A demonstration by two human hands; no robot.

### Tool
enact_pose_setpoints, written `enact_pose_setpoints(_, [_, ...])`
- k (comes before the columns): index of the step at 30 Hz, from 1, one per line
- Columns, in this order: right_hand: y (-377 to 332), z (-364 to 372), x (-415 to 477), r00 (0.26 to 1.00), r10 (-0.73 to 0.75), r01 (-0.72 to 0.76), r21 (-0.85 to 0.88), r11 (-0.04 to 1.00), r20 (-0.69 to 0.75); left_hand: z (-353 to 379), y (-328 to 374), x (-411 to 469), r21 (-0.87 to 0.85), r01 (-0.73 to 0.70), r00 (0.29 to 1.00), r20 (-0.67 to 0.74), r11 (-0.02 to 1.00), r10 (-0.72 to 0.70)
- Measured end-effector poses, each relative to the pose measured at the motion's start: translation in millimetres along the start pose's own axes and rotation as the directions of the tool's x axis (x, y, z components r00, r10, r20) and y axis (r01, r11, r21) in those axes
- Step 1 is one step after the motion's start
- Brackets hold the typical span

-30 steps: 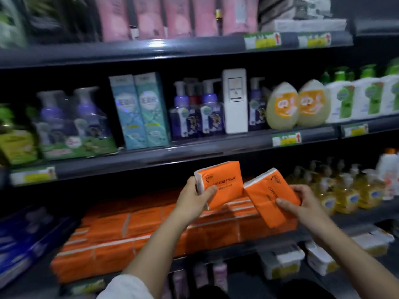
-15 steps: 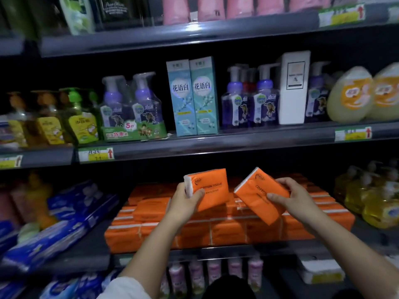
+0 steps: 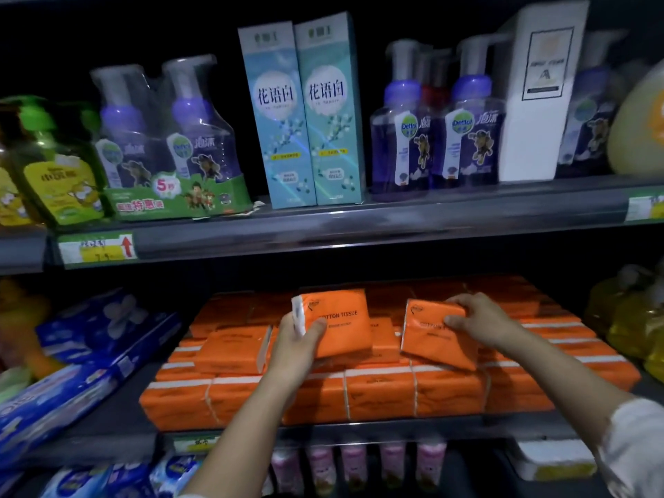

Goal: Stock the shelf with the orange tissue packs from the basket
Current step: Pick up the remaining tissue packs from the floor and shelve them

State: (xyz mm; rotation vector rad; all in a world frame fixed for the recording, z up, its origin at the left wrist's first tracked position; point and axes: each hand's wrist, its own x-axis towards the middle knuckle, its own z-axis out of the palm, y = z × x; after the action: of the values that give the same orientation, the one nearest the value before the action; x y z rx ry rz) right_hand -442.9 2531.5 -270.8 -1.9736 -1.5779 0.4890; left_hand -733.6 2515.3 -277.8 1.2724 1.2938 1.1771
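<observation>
Our left hand [image 3: 298, 348] grips one flat orange plastic-wrapped tissue pack [image 3: 345, 325] by its white end, thumb across the printed face. Our right hand [image 3: 481, 323] pinches a second orange tissue pack [image 3: 436, 336] along its upper edge, fingers over the top; the two hands are apart, each closed round its own pack. Both packs hang just above the bundled orange tissue stack [image 3: 377, 393] that fills the middle of the dark metal shelf [image 3: 359, 431]. The left one is nearly upright and the right one tilted; whether its lower edge touches the stack we cannot tell. A loose orange pack [image 3: 233, 350] lies flat on the stack's left side, just beside our left wrist, and the basket is out of view. We judge the step in hand to be laying these two down. To do it well we should tip each pack flat, face up, line it up with the rows beneath, and seat it on a level part of the layer, not straddling the loose one. We should release only once each rests fully, since the slick wrap may slide toward the shelf's front edge. The blue wrapped tissue bundles [image 3: 100, 328] at the shelf's left end and the yellow bottles [image 3: 625, 318] at its right end sit well apart from that spot.
</observation>
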Motion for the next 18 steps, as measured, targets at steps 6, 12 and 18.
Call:
enact_pose_setpoints(6, [-4,11,25,0.992,0.062,-0.052,0.092,0.994,-0.110,4,3,12,-0.058,0.008,1.000,-0.003,0.998,-0.008])
enact_pose_setpoints(12, [21,30,12,0.977,0.195,-0.179,0.168,0.969,-0.083,19,2,15,-0.086,-0.010,1.000,-0.013,0.996,0.009])
enact_pose_setpoints(18, [27,48,7,0.979,0.205,-0.195,0.235,0.952,-0.020,35,0,13,-0.095,-0.012,0.999,0.038,0.995,0.015])
